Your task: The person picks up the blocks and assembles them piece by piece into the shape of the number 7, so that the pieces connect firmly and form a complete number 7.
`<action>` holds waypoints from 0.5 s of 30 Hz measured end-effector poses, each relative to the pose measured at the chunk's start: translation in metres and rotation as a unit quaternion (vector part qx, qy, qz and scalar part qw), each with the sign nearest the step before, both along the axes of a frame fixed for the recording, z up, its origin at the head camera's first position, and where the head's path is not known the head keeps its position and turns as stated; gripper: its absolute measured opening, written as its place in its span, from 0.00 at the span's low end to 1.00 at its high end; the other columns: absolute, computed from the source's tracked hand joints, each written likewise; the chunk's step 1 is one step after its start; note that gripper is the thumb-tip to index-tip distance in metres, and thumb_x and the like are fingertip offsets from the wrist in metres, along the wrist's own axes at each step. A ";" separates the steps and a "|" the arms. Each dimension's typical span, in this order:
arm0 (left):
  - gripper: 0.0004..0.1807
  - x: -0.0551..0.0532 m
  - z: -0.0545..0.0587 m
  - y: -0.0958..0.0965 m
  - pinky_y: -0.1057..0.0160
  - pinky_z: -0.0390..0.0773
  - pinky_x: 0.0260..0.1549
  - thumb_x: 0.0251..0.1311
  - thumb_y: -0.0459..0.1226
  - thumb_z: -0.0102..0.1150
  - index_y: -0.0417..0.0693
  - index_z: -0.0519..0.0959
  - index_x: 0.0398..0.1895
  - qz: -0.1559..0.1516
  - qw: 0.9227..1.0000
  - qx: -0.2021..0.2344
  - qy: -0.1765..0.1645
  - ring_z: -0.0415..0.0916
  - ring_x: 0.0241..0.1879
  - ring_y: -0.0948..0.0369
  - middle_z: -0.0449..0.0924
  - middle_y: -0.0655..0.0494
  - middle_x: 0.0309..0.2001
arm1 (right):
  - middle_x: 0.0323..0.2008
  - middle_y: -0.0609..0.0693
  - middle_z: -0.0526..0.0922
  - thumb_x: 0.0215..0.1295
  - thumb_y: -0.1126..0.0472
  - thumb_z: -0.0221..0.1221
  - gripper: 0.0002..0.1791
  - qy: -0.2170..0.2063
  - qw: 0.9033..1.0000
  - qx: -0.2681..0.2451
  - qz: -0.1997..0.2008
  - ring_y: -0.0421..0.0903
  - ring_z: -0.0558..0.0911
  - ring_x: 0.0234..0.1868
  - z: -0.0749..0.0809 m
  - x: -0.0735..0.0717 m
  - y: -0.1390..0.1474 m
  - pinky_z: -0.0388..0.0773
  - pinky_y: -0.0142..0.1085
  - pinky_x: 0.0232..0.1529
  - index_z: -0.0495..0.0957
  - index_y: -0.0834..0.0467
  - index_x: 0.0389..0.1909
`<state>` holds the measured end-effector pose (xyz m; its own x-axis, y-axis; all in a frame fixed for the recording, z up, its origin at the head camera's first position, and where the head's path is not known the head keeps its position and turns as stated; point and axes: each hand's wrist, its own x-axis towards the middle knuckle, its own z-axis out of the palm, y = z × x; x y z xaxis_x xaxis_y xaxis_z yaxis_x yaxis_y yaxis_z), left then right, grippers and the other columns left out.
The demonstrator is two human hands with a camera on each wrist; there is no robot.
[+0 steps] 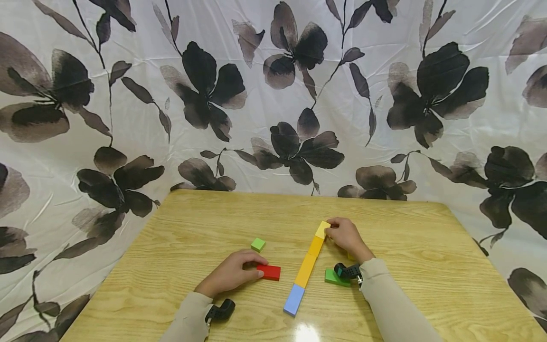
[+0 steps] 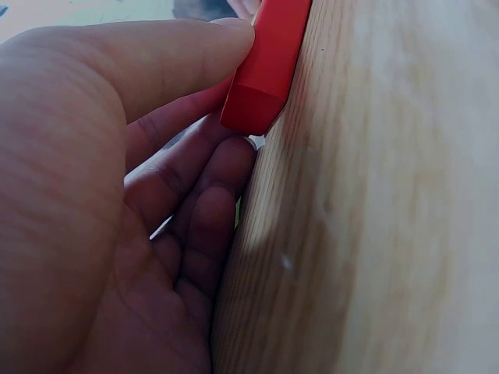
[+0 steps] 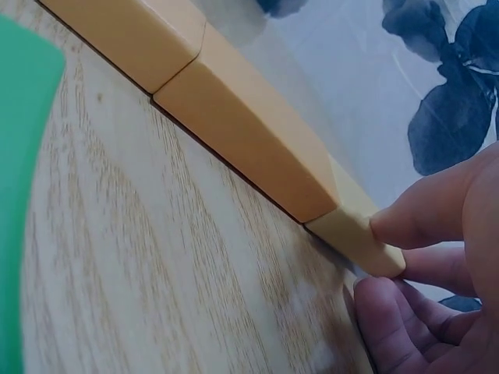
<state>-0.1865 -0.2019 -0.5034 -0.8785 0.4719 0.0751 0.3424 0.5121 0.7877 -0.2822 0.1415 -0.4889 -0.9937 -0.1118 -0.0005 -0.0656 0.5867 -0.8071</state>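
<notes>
My left hand (image 1: 234, 274) pinches a flat red block (image 1: 270, 272) by its left end. In the left wrist view, the thumb presses one side of the red block (image 2: 273, 62), which lies on the wood. At the far end of a slanting row, my right hand (image 1: 345, 235) pinches a pale yellow block (image 1: 322, 230). That block touches an orange block (image 1: 316, 246) end to end, as the right wrist view confirms. Nearer me, the row continues with a longer orange block (image 1: 305, 270) and a blue block (image 1: 294, 300).
A light green block (image 1: 258, 244) lies beyond the left hand. Under the right wrist is a green block (image 1: 335, 277), partly covered by the wrist camera. A yellow block (image 1: 350, 256) is mostly hidden by the right wrist. A floral curtain (image 1: 290, 95) hangs behind the wooden table (image 1: 205, 213).
</notes>
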 end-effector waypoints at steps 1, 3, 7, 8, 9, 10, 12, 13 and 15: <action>0.12 0.000 0.000 0.000 0.45 0.68 0.61 0.65 0.48 0.66 0.66 0.84 0.51 0.000 1.000 0.000 0.000 0.72 0.60 0.57 0.79 0.71 0.52 | 0.53 0.62 0.79 0.69 0.65 0.58 0.23 -0.002 1.000 0.000 0.001 0.49 0.74 0.35 0.000 0.000 0.000 0.70 0.37 0.31 0.75 0.68 0.63; 0.12 0.000 0.000 0.000 0.45 0.67 0.61 0.65 0.48 0.66 0.66 0.84 0.51 0.001 1.000 -0.001 -0.001 0.72 0.60 0.57 0.79 0.70 0.52 | 0.54 0.63 0.79 0.69 0.65 0.58 0.23 -0.007 1.000 -0.002 0.002 0.49 0.74 0.35 0.001 0.000 0.000 0.70 0.37 0.32 0.74 0.68 0.64; 0.12 0.000 0.001 0.001 0.44 0.67 0.62 0.65 0.48 0.66 0.65 0.84 0.51 0.003 1.000 -0.002 -0.003 0.72 0.61 0.56 0.79 0.70 0.52 | 0.56 0.64 0.78 0.70 0.65 0.57 0.23 -0.012 1.000 -0.001 0.003 0.51 0.75 0.39 0.002 0.001 0.000 0.72 0.38 0.35 0.74 0.69 0.64; 0.12 0.000 0.001 0.001 0.44 0.67 0.62 0.65 0.48 0.66 0.65 0.84 0.51 0.004 1.000 -0.003 -0.003 0.72 0.61 0.56 0.79 0.69 0.52 | 0.57 0.65 0.78 0.70 0.65 0.57 0.23 -0.013 1.000 -0.001 0.003 0.51 0.75 0.39 0.002 0.001 0.000 0.72 0.38 0.35 0.74 0.69 0.64; 0.12 0.000 0.001 0.001 0.44 0.66 0.62 0.65 0.48 0.66 0.64 0.84 0.51 0.005 1.000 -0.005 -0.004 0.72 0.61 0.56 0.79 0.69 0.52 | 0.58 0.65 0.78 0.70 0.66 0.57 0.23 -0.012 1.000 0.000 0.003 0.51 0.76 0.40 0.002 0.001 0.000 0.72 0.37 0.36 0.74 0.69 0.64; 0.12 0.000 0.002 0.001 0.44 0.66 0.62 0.65 0.48 0.66 0.64 0.84 0.50 0.005 1.000 -0.005 -0.004 0.72 0.61 0.55 0.79 0.69 0.52 | 0.58 0.65 0.78 0.70 0.66 0.57 0.23 -0.011 1.000 0.001 0.003 0.51 0.76 0.40 0.002 0.001 0.000 0.72 0.37 0.35 0.74 0.69 0.63; 0.12 0.000 0.002 0.001 0.44 0.67 0.62 0.65 0.48 0.66 0.64 0.84 0.50 0.005 1.000 -0.007 -0.004 0.72 0.61 0.55 0.80 0.69 0.52 | 0.58 0.65 0.78 0.70 0.66 0.57 0.22 -0.011 1.000 -0.001 0.000 0.50 0.76 0.40 0.003 0.001 0.000 0.72 0.37 0.35 0.74 0.69 0.63; 0.12 0.001 0.002 0.001 0.44 0.67 0.62 0.65 0.48 0.66 0.64 0.84 0.50 0.006 1.000 -0.007 -0.005 0.72 0.61 0.56 0.80 0.70 0.52 | 0.58 0.66 0.78 0.70 0.66 0.57 0.22 -0.010 1.000 -0.002 0.000 0.50 0.76 0.39 0.003 0.001 0.000 0.72 0.36 0.34 0.75 0.69 0.63; 0.12 0.001 0.001 0.001 0.44 0.67 0.62 0.65 0.47 0.66 0.64 0.84 0.50 0.007 1.000 -0.006 -0.007 0.72 0.61 0.56 0.80 0.70 0.52 | 0.58 0.66 0.78 0.69 0.66 0.57 0.22 -0.008 1.000 -0.003 0.000 0.50 0.76 0.38 0.002 0.001 0.000 0.72 0.36 0.33 0.75 0.69 0.62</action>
